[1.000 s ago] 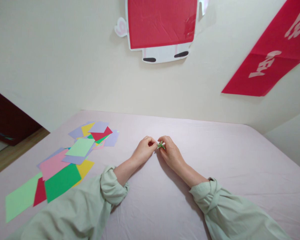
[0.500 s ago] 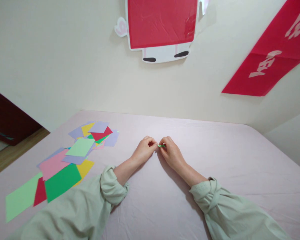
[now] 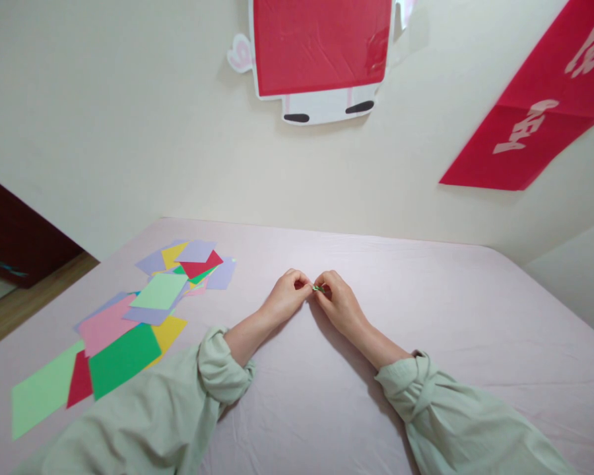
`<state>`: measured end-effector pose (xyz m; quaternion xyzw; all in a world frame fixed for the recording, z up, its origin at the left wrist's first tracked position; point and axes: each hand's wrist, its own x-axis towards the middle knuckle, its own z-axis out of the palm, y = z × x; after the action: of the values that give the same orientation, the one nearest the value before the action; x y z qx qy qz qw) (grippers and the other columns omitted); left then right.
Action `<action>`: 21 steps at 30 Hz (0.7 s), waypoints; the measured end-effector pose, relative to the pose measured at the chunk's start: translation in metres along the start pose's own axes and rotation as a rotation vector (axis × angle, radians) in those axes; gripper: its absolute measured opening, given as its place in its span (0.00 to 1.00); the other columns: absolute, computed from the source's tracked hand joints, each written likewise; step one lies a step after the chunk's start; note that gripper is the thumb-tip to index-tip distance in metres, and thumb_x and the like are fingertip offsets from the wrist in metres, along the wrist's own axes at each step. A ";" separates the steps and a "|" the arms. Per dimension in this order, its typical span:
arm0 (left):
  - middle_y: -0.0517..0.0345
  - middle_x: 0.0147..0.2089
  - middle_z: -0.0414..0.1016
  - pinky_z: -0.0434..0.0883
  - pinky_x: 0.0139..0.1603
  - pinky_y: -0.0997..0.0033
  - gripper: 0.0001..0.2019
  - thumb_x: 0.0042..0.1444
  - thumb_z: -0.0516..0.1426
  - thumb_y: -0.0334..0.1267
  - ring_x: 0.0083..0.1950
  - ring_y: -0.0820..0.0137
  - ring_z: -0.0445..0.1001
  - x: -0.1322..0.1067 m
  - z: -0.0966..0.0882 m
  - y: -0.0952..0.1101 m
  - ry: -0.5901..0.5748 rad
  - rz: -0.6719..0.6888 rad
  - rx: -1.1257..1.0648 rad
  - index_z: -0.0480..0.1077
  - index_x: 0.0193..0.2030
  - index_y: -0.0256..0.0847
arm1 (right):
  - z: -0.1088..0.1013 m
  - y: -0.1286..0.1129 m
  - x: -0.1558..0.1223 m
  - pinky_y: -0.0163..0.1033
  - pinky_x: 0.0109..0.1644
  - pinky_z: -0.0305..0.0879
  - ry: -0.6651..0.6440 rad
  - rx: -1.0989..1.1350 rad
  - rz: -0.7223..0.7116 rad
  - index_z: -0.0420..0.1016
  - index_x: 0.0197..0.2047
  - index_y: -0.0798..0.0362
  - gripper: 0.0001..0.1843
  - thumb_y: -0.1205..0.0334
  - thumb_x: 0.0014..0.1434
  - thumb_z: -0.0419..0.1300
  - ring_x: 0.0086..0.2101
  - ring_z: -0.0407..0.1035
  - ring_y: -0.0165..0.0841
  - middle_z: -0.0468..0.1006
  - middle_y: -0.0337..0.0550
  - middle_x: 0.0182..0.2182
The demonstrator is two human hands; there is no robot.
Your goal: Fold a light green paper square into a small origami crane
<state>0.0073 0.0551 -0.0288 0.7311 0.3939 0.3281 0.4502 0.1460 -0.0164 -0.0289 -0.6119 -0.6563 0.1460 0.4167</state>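
Note:
Between my two hands is a small folded piece of green paper (image 3: 317, 288), narrow and partly hidden by the fingers. My left hand (image 3: 288, 295) pinches its left end between thumb and forefinger. From the other side, my right hand (image 3: 340, 300) grips the paper with thumb and fingers. The fingertips of both hands nearly meet, close over the pale pink sheet (image 3: 297, 396). The paper is too small and covered to make out its exact folded shape.
Left of my hands lies a loose spread of coloured paper sheets, among them a green sheet (image 3: 125, 361), a pink sheet (image 3: 106, 324) and a light green sheet (image 3: 159, 291). Behind the bed-like surface rises a wall (image 3: 178, 132) with a red banner (image 3: 525, 119).
Both hands stay in place and keep hold of the green paper. Slightly less of the paper shows between the fingers now.

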 end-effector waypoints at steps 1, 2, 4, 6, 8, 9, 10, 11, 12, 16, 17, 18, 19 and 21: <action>0.59 0.32 0.70 0.67 0.40 0.69 0.03 0.49 0.56 0.32 0.36 0.70 0.69 0.000 0.000 0.000 0.002 0.002 0.001 0.68 0.26 0.39 | 0.000 0.000 0.000 0.37 0.37 0.59 -0.002 -0.004 -0.001 0.64 0.33 0.50 0.05 0.70 0.56 0.52 0.32 0.63 0.33 0.67 0.39 0.32; 0.59 0.32 0.70 0.67 0.40 0.69 0.03 0.49 0.56 0.32 0.36 0.70 0.69 0.000 0.000 -0.001 0.003 0.006 0.002 0.68 0.26 0.39 | 0.000 0.000 0.000 0.37 0.37 0.60 -0.005 -0.007 0.000 0.64 0.33 0.50 0.05 0.70 0.56 0.52 0.33 0.63 0.33 0.67 0.39 0.32; 0.59 0.32 0.70 0.67 0.40 0.69 0.03 0.48 0.56 0.31 0.35 0.70 0.69 0.000 0.001 -0.001 0.002 0.010 0.003 0.68 0.26 0.39 | 0.000 -0.001 -0.001 0.37 0.37 0.60 -0.010 -0.011 0.002 0.64 0.33 0.50 0.05 0.70 0.56 0.52 0.33 0.64 0.33 0.67 0.39 0.32; 0.59 0.31 0.69 0.66 0.39 0.69 0.03 0.48 0.55 0.31 0.35 0.70 0.69 0.000 0.001 0.000 0.001 0.011 0.000 0.67 0.25 0.39 | -0.001 -0.002 -0.001 0.37 0.38 0.60 -0.015 -0.013 0.002 0.64 0.33 0.50 0.05 0.70 0.57 0.52 0.33 0.64 0.33 0.67 0.39 0.33; 0.59 0.32 0.69 0.66 0.39 0.69 0.03 0.47 0.56 0.31 0.35 0.70 0.69 0.000 0.001 0.000 -0.001 0.006 -0.005 0.67 0.25 0.40 | -0.001 -0.003 -0.001 0.37 0.38 0.60 -0.025 -0.018 -0.001 0.65 0.34 0.50 0.05 0.70 0.57 0.52 0.34 0.64 0.33 0.67 0.39 0.33; 0.59 0.32 0.70 0.66 0.39 0.69 0.03 0.47 0.56 0.31 0.35 0.70 0.69 0.000 0.000 0.001 -0.002 0.004 -0.006 0.67 0.25 0.40 | -0.001 -0.003 -0.001 0.36 0.39 0.60 -0.029 -0.021 -0.003 0.65 0.34 0.50 0.06 0.71 0.57 0.52 0.34 0.64 0.33 0.67 0.39 0.34; 0.58 0.32 0.70 0.66 0.40 0.69 0.03 0.47 0.56 0.31 0.35 0.70 0.69 0.000 0.000 0.001 -0.006 -0.001 -0.005 0.66 0.24 0.40 | -0.001 -0.003 -0.002 0.36 0.39 0.60 -0.033 -0.026 -0.005 0.65 0.34 0.50 0.06 0.71 0.57 0.53 0.35 0.65 0.33 0.67 0.39 0.34; 0.58 0.32 0.70 0.67 0.40 0.69 0.03 0.47 0.56 0.32 0.36 0.70 0.69 0.001 -0.001 0.002 -0.011 -0.006 -0.004 0.66 0.24 0.40 | -0.001 -0.003 -0.002 0.36 0.39 0.60 -0.035 -0.030 -0.007 0.66 0.34 0.50 0.06 0.71 0.57 0.53 0.35 0.65 0.33 0.67 0.39 0.34; 0.58 0.32 0.70 0.67 0.40 0.69 0.03 0.47 0.56 0.32 0.36 0.70 0.69 0.001 -0.001 0.003 -0.015 -0.013 -0.003 0.66 0.24 0.40 | -0.001 -0.003 -0.002 0.36 0.39 0.60 -0.037 -0.034 -0.009 0.66 0.34 0.50 0.07 0.71 0.57 0.53 0.35 0.65 0.32 0.67 0.39 0.34; 0.57 0.33 0.71 0.67 0.40 0.71 0.04 0.46 0.57 0.33 0.36 0.71 0.69 0.000 -0.003 0.008 -0.035 -0.039 -0.003 0.66 0.23 0.39 | -0.003 -0.003 -0.003 0.35 0.39 0.61 -0.047 -0.048 -0.014 0.68 0.34 0.49 0.08 0.72 0.57 0.53 0.35 0.65 0.32 0.68 0.39 0.35; 0.57 0.33 0.72 0.67 0.40 0.71 0.04 0.46 0.57 0.33 0.36 0.71 0.70 0.000 -0.004 0.009 -0.040 -0.045 -0.004 0.66 0.23 0.39 | -0.003 -0.003 -0.003 0.35 0.39 0.61 -0.048 -0.052 -0.014 0.69 0.34 0.49 0.08 0.72 0.57 0.53 0.34 0.65 0.32 0.68 0.39 0.35; 0.57 0.34 0.72 0.67 0.40 0.71 0.04 0.46 0.57 0.33 0.36 0.71 0.70 0.000 -0.004 0.010 -0.042 -0.054 -0.003 0.66 0.22 0.39 | -0.004 -0.003 -0.003 0.35 0.39 0.61 -0.050 -0.058 -0.014 0.69 0.34 0.49 0.09 0.72 0.57 0.53 0.34 0.65 0.32 0.68 0.39 0.35; 0.57 0.34 0.72 0.67 0.40 0.71 0.05 0.46 0.57 0.33 0.36 0.71 0.70 0.000 -0.005 0.011 -0.042 -0.065 -0.001 0.66 0.22 0.39 | -0.004 -0.004 -0.003 0.36 0.39 0.61 -0.052 -0.063 -0.015 0.69 0.34 0.49 0.09 0.73 0.56 0.53 0.35 0.65 0.32 0.68 0.39 0.35; 0.56 0.33 0.73 0.67 0.38 0.71 0.05 0.46 0.57 0.32 0.36 0.70 0.70 0.000 -0.005 0.012 -0.043 -0.089 0.002 0.67 0.21 0.39 | -0.005 -0.004 -0.003 0.36 0.40 0.61 -0.057 -0.071 -0.019 0.69 0.34 0.49 0.09 0.73 0.56 0.53 0.35 0.65 0.32 0.68 0.39 0.35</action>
<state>0.0063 0.0537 -0.0157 0.7202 0.4165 0.2918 0.4719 0.1464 -0.0211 -0.0242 -0.6155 -0.6784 0.1360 0.3775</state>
